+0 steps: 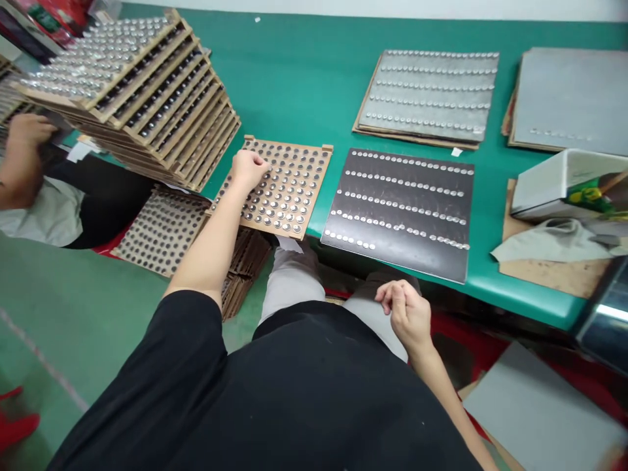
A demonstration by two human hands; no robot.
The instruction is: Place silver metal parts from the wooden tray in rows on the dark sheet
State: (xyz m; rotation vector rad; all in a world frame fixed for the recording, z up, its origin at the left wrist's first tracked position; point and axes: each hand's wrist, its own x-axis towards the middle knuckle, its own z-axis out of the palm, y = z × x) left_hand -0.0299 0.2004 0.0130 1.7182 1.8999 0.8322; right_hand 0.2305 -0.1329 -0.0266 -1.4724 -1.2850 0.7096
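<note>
My left hand [249, 171] is over the upper left part of a wooden board [314, 191] that carries rows of small round metal pieces on dark spots. Its fingers are pinched together, and whatever they hold is too small to make out. My right hand [406, 313] hovers above my lap, below the table edge, with its fingers curled; what may be inside them is hidden. Between the two, farther up on the table, lies a black sheet [417, 183] with lines of small silver discs; its bottom line stops partway across.
Tall stacked trays [161, 111] rise at the left on the green table [304, 78]. Behind the black sheet is a grey sheet [432, 78] with discs. A white bin [544, 180] and a grey cloth [554, 242] are at the right. Another person's hand [34, 129] shows far left.
</note>
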